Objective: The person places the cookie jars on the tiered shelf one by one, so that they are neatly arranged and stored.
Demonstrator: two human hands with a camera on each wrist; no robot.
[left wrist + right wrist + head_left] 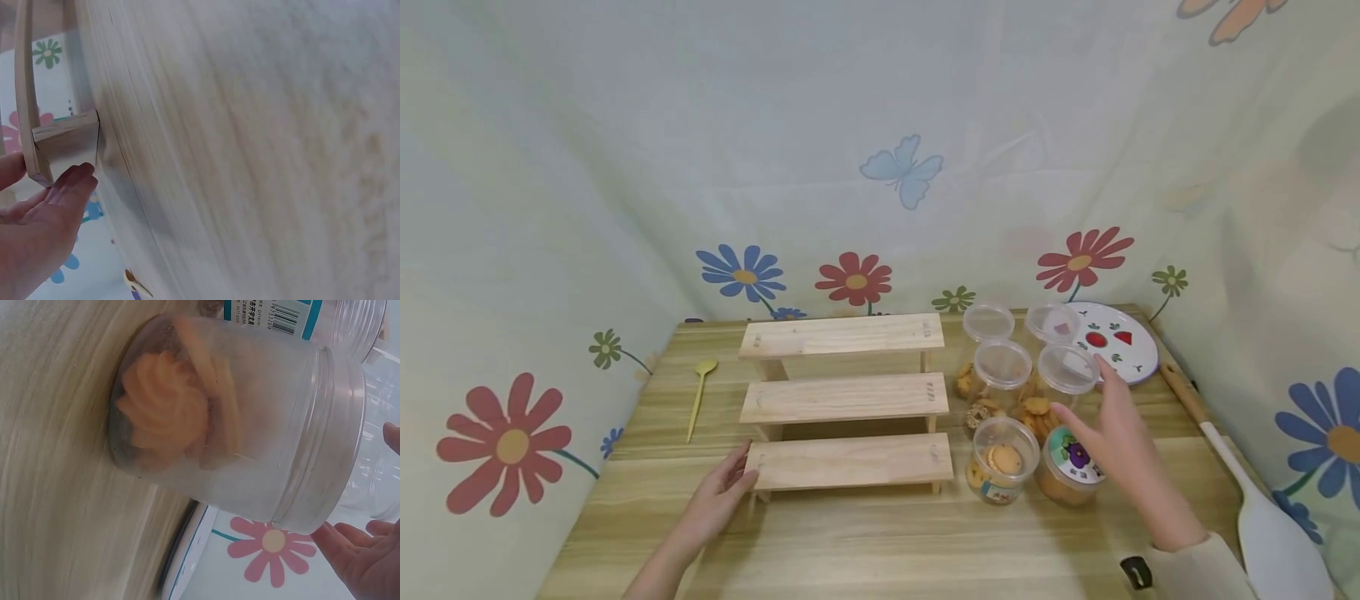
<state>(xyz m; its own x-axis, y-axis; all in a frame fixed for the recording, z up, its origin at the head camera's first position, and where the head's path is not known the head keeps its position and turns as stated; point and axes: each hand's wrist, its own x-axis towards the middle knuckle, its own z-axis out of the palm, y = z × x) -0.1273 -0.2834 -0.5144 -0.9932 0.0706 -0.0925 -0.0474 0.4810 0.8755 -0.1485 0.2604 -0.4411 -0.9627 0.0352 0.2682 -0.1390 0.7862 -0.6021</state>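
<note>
Both hands [40, 234] [372, 565] are cropped by wrist-view edges

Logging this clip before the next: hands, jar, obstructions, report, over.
Left hand gripping three-tier wooden rack, lowest tier's left end. Right hand spread at middle right clear-lidded cookie jar, contact unclear. Pansy-lidded jar crowding it in front.

Loc: booth-like, exact type unclear | floral cloth [760, 133] on 3 sides | wood-grain tbl [850, 546] btwn
</note>
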